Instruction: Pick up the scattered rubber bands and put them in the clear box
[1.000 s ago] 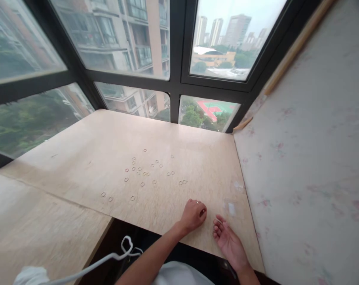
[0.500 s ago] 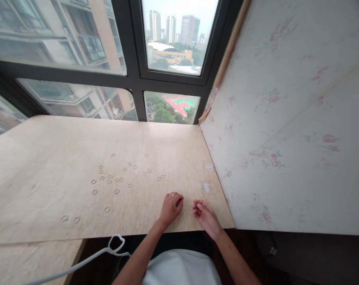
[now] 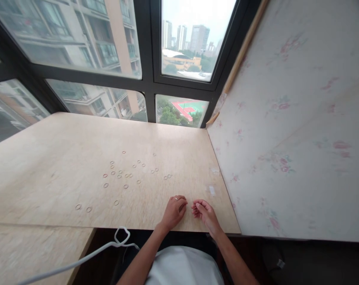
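Observation:
My left hand rests near the front edge of the marbled ledge, fingers curled together, with a finger ring on it. Beside it on the right, a small gap away, my right hand is turned partly palm up, thumb pressed to the curled fingers. What either hand pinches, if anything, is too small to make out. Several thin rings lie scattered over the ledge to the left, among them a reddish ring and a dark ring. Closest to my left hand is a pair of touching rings.
Two clear plastic pieces with white patches, the nearer plastic piece included, lie by the flowered wall. A white cable loops below the ledge's front edge. Dark-framed windows close off the back.
The camera view has turned slightly left, so the ledge appears farther right. My right hand has come closer to my left hand. The rings stay in the same arrangement.

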Demonstrator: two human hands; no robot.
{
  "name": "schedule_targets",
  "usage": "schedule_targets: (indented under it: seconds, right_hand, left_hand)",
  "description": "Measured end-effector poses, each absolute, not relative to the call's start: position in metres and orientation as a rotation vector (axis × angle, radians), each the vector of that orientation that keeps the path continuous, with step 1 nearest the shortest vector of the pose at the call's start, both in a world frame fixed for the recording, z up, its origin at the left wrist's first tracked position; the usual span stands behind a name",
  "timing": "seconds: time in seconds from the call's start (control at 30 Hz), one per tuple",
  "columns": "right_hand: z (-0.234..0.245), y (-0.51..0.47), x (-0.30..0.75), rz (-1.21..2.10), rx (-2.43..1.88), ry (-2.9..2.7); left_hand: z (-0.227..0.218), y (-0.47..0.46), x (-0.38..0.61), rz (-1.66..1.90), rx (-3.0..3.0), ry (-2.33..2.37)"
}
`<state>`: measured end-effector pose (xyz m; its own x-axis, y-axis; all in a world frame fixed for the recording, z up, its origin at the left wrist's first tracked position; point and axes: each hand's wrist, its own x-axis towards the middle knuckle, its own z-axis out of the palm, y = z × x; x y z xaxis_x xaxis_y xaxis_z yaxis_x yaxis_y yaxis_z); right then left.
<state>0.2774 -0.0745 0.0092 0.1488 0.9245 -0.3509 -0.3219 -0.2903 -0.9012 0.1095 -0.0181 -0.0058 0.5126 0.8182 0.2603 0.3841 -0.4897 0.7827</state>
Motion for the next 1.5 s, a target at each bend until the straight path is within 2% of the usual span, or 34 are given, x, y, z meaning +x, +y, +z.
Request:
schedule_targets:
  seconds: [0.2,0.5,0.83,1.13,1.33,1.5]
  right_hand:
    - [0.026,-0.014,0.266,1.218,-1.482,-1.301]
    - [0.027,0.09,0.229,0.935,-1.686,-1.883]
    - [0.03,0.103,0.229,0.675,-1.874,-2.323]
    - [0.037,0.082,0.252,0.828,-1.82,-2.194]
    - [0.043,0.046,0.288,0.993,-1.761,-1.789]
    - [0.046,0.0,0.325,0.998,-1.78,-1.448]
  left_hand:
    - [-0.007,-0.021,0.106,0.85,2.092,0.95]
    - [-0.012,-0.021,0.107,0.887,2.097,0.95]
    - [-0.012,-0.02,0.107,0.869,2.067,0.963]
    - [-0.007,-0.016,0.107,0.884,2.017,1.008]
    - [-0.007,-0.017,0.106,0.857,2.052,1.007]
    - [-0.009,-0.016,0.106,0.848,2.082,1.01]
